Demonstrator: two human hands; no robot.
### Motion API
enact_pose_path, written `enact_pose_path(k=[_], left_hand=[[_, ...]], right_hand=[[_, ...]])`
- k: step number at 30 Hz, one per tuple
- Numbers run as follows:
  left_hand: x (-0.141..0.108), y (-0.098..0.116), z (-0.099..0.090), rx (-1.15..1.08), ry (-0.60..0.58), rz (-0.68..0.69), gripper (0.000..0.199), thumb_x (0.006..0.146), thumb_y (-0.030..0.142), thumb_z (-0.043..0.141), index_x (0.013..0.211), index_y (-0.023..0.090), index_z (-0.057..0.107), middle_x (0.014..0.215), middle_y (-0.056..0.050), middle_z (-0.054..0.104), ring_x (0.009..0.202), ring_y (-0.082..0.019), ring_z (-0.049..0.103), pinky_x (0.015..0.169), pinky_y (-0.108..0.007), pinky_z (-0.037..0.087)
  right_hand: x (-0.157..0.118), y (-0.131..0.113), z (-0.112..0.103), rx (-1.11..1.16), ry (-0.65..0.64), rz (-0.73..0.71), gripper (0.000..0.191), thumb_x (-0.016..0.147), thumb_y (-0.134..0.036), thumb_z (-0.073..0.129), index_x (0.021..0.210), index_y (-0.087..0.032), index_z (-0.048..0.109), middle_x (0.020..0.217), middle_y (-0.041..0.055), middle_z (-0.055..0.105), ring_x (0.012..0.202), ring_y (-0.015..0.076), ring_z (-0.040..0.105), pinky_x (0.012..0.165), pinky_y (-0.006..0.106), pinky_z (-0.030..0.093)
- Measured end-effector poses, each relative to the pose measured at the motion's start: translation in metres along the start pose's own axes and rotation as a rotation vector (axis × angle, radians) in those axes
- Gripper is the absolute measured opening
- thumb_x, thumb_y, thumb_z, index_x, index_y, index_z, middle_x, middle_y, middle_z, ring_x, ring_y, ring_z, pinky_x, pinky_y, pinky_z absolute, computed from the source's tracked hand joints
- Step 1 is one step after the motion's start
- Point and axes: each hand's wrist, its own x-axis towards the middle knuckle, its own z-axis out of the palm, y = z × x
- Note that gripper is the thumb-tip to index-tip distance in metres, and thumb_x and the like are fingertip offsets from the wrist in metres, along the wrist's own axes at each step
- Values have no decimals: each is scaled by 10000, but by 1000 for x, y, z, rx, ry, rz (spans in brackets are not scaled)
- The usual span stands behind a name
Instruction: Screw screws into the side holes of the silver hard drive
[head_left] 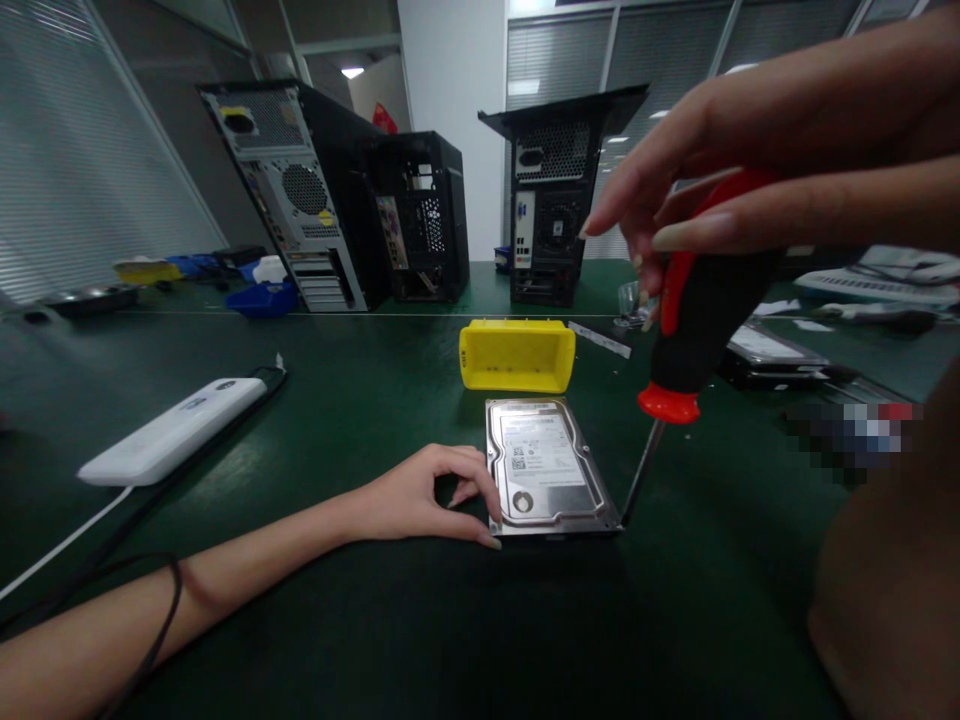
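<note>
On the green tabletop (375, 620), near side, a hard drive (551, 460), probably dense, stiff, slick-faced, best held by its edges; left fingers (480, 480), narrow, hold its near left corner; right fingers (720, 226) hold a screwdriver (679, 355) at its near right

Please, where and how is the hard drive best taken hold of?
I would grip the hard drive by its two long side edges, from above: it lies flat, label up. Stay behind the near right corner, where the tip of the screwdriver is.
</note>
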Motion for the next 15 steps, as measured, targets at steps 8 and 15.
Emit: enact_pose_path(k=[8,15], left_hand=[[0,-1,0,8,3,6,155,714,226,755,836,175,674,727,31,480,643,-105,406,603,-220,333],[0,0,0,8,0,-2,148,714,224,754,828,174,673,736,28,493,652,-107,404,603,-219,335]], right_hand=[[-1,2,0,28,9,29,299,860,-338,488,1154,-380,527,1140,-79,541,1020,130,580,918,159,502],[-1,2,1,52,11,23,299,856,-358,490,1150,-380,535,1092,-67,561,1012,142,585,920,203,518]])
